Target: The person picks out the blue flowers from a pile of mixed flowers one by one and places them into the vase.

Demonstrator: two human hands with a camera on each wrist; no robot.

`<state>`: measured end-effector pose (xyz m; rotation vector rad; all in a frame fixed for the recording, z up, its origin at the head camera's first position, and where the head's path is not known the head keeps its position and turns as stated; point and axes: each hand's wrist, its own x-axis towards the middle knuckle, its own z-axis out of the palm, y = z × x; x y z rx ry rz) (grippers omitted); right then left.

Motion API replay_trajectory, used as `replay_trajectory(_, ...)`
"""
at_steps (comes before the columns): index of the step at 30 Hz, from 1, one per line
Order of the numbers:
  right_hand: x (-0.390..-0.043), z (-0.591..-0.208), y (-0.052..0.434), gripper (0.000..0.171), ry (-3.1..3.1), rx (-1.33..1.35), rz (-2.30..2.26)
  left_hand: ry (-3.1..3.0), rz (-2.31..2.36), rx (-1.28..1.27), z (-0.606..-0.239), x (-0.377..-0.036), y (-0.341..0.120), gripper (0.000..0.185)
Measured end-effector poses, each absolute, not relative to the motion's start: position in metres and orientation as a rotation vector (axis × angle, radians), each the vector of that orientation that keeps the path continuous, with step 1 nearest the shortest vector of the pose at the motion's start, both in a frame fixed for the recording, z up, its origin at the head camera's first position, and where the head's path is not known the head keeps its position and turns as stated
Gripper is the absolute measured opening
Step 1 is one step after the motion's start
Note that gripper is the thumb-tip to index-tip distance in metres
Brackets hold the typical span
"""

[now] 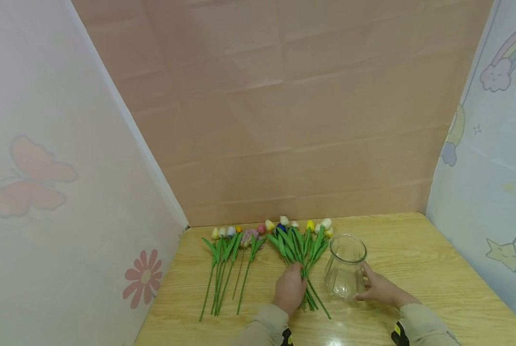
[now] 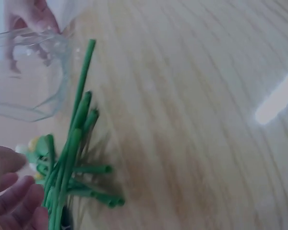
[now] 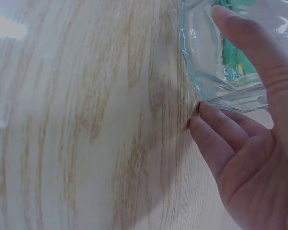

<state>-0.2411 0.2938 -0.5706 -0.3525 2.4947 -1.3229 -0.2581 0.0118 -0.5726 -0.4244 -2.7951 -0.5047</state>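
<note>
A bunch of artificial tulips (image 1: 302,245) with green stems lies on the wooden table (image 1: 413,259). My left hand (image 1: 290,288) is curled over its stems (image 2: 72,148) near the cut ends; in the left wrist view my fingers (image 2: 19,203) lie right against them. A clear ribbed glass vase (image 1: 345,266) stands upright just right of the bunch. My right hand (image 1: 378,288) touches its right side. The thumb lies straight along the glass (image 3: 216,72), and the fingers (image 3: 216,139) lie flat on the table by the base.
A second bunch of tulips (image 1: 227,259) lies to the left, stems toward me. Printed curtain panels close in the left (image 1: 67,192) and right (image 1: 491,168) sides, and a tan wall (image 1: 292,120) stands behind. The table's right part is bare wood.
</note>
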Motion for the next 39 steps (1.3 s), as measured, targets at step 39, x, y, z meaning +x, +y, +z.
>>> replay_trajectory(39, -0.24, -0.57, 0.294, 0.123, 2.499, -0.373, -1.317, -2.765, -0.359, -0.186, -0.579, -0.273, 0.015, 0.024)
